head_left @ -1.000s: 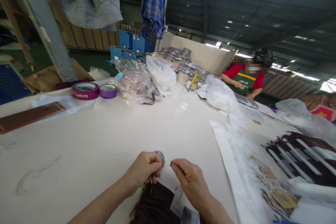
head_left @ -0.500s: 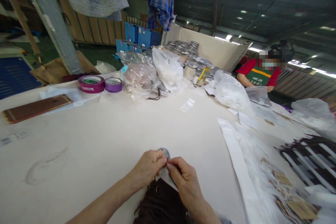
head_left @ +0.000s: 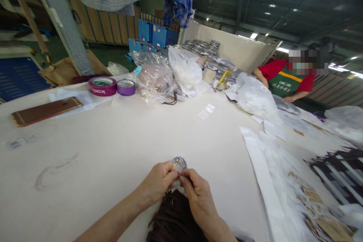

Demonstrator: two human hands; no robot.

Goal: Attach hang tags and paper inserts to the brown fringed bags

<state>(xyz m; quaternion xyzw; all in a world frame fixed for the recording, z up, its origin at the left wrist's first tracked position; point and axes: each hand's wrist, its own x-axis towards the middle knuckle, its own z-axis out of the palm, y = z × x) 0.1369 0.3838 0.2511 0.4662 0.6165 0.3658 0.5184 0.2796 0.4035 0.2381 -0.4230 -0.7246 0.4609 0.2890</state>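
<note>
My left hand (head_left: 159, 182) and my right hand (head_left: 200, 194) meet at the fingertips near the bottom middle of the head view. Both are closed in a pinch. A tiny red bit shows between the fingertips; what they hold is too small to make out. Just beyond them is a small round ring-like thing (head_left: 179, 162), clear with a greyish rim, partly covered by the fingers. Below my hands lies a dark brown fringed textile bundle (head_left: 174, 221) with small gold-coloured metal parts near its top. My right wrist covers part of its right side.
At left lie a phone (head_left: 48, 111), a magenta tape roll (head_left: 103, 90) and a purple one (head_left: 126, 90). Plastic bags (head_left: 185, 73) crowd the far edge. At right are white sheets (head_left: 252, 151), cord tags (head_left: 330, 223) and dark fringed pieces (head_left: 337, 170). A co-worker (head_left: 286, 81) stands across the table.
The view has shifted slightly, so the table's things appear further right. My hands keep their pinch, and more of the round thing shows. The co-worker's hands have moved apart over a plastic bag.
</note>
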